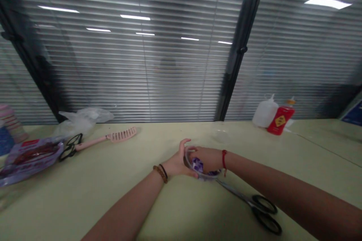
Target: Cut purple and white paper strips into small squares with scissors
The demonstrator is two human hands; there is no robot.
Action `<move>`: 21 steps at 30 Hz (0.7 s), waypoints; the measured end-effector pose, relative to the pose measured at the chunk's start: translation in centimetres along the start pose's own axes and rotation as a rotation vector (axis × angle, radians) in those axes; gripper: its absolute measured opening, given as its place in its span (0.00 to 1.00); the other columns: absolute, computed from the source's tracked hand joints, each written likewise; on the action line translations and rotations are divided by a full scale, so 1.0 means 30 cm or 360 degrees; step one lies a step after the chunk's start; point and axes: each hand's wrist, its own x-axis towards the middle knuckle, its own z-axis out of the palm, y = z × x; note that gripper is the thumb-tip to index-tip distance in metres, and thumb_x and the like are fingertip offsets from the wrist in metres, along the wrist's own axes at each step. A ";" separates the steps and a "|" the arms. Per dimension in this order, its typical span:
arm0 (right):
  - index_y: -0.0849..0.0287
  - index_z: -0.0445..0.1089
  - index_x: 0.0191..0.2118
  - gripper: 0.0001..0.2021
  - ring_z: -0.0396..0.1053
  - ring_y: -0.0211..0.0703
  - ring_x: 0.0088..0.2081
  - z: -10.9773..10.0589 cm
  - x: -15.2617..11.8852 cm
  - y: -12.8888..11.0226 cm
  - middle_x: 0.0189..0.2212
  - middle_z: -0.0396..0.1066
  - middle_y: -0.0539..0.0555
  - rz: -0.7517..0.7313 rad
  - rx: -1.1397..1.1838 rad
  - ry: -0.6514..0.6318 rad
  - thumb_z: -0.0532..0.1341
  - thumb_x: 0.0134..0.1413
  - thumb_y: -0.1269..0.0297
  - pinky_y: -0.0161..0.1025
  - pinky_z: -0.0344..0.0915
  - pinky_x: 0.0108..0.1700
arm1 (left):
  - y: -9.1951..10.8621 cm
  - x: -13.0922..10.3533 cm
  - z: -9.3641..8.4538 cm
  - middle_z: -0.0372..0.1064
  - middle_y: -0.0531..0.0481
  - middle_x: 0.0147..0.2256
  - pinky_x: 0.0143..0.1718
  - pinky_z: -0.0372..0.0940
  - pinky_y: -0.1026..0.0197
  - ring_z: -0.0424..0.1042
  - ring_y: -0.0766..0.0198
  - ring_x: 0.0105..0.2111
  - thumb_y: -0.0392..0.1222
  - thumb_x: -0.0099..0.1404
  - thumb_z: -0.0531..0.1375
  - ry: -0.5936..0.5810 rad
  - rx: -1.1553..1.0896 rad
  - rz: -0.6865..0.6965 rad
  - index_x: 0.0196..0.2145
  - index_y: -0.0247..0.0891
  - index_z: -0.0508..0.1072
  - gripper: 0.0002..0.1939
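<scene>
A round clear plastic bowl (203, 176) is tilted on the table between my hands. Its left side lies in the grip of my left hand (180, 161), thumb at the front and fingers toward the back. My right hand (206, 158) reaches down inside the bowl, and most of its fingers are hidden. Purple-and-white wrapped pieces (197, 164) show in the bowl beside it. Just right of the bowl lies a pair of scissors (249, 201) with black handles, its blade tips close to the rim.
At the left are a pink hairbrush (121, 135), black-framed glasses (70, 147), a purple packet (34, 156) and a crumpled clear bag (85, 118). Behind my hands sits a clear lid or dish (220, 133). A white bottle (265, 113) and a red bottle (281, 120) stand back right.
</scene>
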 end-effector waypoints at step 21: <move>0.61 0.69 0.45 0.12 0.71 0.46 0.41 -0.021 -0.025 -0.013 0.43 0.71 0.55 0.0058 0.0079 0.0068 0.62 0.57 0.61 0.48 0.69 0.43 | 0.001 -0.004 -0.008 0.55 0.35 0.57 0.56 0.54 0.38 0.62 0.44 0.56 0.40 0.35 0.76 -0.0029 0.0054 0.0000 0.58 0.50 0.42 0.61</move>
